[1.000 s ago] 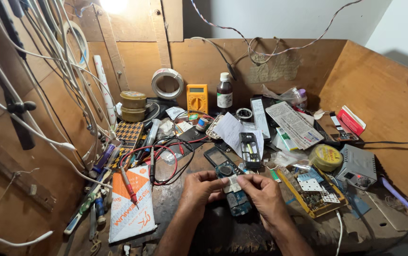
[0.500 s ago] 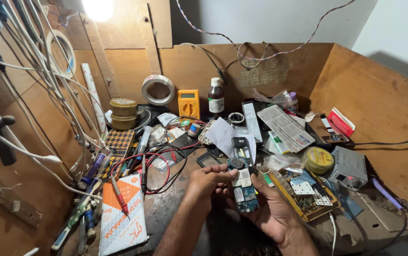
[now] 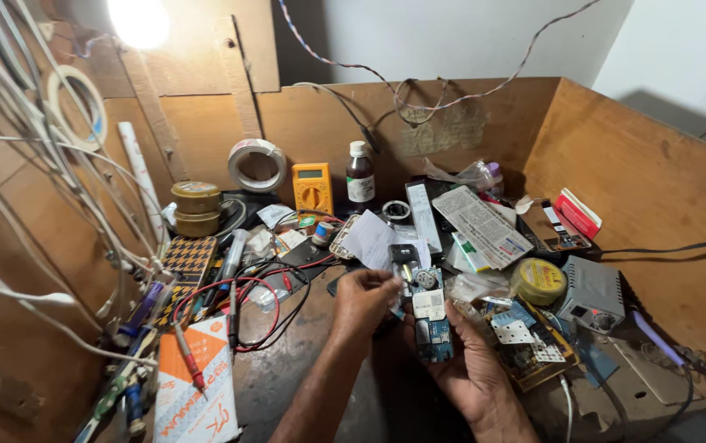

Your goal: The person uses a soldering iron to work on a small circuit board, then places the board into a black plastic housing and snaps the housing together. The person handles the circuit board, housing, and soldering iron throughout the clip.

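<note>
Blue circuit board (image 3: pixel 429 316) lies in right hand (image 3: pixel 469 365), palm up, fingers curled under it, over the workbench (image 3: pixel 304 369) centre. Left hand (image 3: pixel 364 302) pinches the board's top-left edge. Yellow multimeter (image 3: pixel 312 188) and brown bottle (image 3: pixel 359 174) stand behind; red leads (image 3: pixel 242 303) to the left.

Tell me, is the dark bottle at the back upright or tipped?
Upright: the dark bottle stands on its base, white cap on top, beside the yellow multimeter.
</note>
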The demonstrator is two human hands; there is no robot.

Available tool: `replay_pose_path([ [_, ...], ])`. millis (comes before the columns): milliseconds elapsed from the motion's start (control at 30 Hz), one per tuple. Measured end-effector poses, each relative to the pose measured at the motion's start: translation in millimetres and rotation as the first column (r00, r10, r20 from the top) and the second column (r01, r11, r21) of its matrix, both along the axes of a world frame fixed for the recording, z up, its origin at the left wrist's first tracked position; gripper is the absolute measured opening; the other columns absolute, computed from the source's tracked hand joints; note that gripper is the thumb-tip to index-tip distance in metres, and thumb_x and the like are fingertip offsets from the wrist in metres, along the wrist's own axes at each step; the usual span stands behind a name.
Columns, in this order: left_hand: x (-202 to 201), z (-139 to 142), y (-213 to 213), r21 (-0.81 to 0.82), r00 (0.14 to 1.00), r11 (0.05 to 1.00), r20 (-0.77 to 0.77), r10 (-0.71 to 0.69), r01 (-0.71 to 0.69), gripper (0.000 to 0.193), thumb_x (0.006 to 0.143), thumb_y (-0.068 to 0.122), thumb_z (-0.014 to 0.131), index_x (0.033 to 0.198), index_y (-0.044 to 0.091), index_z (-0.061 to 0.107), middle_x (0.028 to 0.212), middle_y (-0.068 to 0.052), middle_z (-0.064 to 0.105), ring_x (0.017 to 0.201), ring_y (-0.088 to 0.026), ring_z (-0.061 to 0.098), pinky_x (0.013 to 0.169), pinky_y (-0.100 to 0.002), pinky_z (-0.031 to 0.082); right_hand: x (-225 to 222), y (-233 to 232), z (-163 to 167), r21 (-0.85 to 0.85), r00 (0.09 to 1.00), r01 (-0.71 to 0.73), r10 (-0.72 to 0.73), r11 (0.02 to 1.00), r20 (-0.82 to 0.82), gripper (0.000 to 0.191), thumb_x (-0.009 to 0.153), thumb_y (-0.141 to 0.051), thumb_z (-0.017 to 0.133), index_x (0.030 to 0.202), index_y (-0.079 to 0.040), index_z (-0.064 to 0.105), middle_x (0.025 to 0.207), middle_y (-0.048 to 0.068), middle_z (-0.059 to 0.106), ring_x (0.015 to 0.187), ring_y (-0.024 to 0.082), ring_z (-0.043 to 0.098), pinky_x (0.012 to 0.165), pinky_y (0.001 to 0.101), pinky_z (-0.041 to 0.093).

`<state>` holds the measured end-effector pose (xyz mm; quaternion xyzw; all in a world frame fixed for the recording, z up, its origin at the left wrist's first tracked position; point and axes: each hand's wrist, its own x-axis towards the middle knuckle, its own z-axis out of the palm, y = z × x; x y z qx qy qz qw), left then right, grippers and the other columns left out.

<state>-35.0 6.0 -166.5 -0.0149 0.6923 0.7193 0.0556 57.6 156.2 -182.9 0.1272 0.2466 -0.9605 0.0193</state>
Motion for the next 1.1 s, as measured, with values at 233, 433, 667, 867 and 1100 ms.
replay_pose_path([
  [233, -38, 16, 56, -0.496, 0.921, 0.838, -0.389, 0.019, -0.226, 0.038, 0.085, 0.021, 0.078, 0.112, -0.004, 0.065, 0.102, -0.017, 0.067, 0.096, -0.03, 0.067, 0.085, -0.043, 0.054, -19, 22, -2, -0.065, 0.996, 0.09, -0.088, 0.994, 0.02, 0.042, 0.085, -0.023, 0.076, 0.119, -0.002, 0.066, 0.108, 0.015, 0.074, 0.095, 0.03, 0.073, 0.082, 0.043, 0.062],
  [433, -63, 20, 91, -0.695, 0.94, 0.69, -0.334, -0.063, -0.201, 0.056, 0.074, 0.02, 0.086, 0.113, -0.004, 0.054, 0.117, -0.021, 0.052, 0.112, -0.039, 0.055, 0.092, -0.046, 0.052, -43, 49, -5, -0.113, 0.997, 0.081, -0.082, 0.99, -0.003, 0.043, 0.083, -0.023, 0.077, 0.118, -0.002, 0.066, 0.106, 0.016, 0.073, 0.094, 0.031, 0.073, 0.082, 0.0421, 0.063],
  [667, -95, 8, 111, -0.717, 0.962, 0.679, -0.268, -0.06, -0.157, 0.055, 0.075, 0.005, 0.08, 0.118, -0.006, 0.047, 0.117, -0.024, 0.052, 0.103, -0.039, 0.061, 0.085, -0.045, 0.059, -66, 60, -14, -0.096, 0.99, 0.126, -0.118, 0.987, 0.082, 0.048, 0.081, -0.025, 0.079, 0.121, -0.003, 0.064, 0.107, 0.016, 0.073, 0.093, 0.029, 0.073, 0.085, 0.0423, 0.063],
  [867, -104, -12, 97, -0.632, 0.918, 0.745, -0.39, -0.067, -0.214, 0.054, 0.077, -0.007, 0.071, 0.125, -0.009, 0.046, 0.107, -0.027, 0.06, 0.095, -0.042, 0.068, 0.08, -0.047, 0.06, -72, 55, -23, -0.082, 0.991, 0.126, -0.121, 0.989, 0.058, 0.047, 0.083, -0.023, 0.078, 0.121, 0.0, 0.064, 0.106, 0.019, 0.073, 0.094, 0.032, 0.073, 0.084, 0.042, 0.062],
  [1100, -100, -13, 64, -0.047, 0.983, 0.985, -0.085, 0.164, -0.168, 0.05, 0.086, -0.002, 0.07, 0.135, 0.001, 0.06, 0.099, -0.02, 0.074, 0.079, -0.025, 0.073, 0.067, -0.037, 0.058, -62, 45, -22, -0.102, 0.995, 0.064, -0.072, 0.993, -0.068, 0.047, 0.085, -0.022, 0.076, 0.123, 0.002, 0.063, 0.109, 0.021, 0.072, 0.095, 0.032, 0.073, 0.084, 0.0431, 0.063],
])
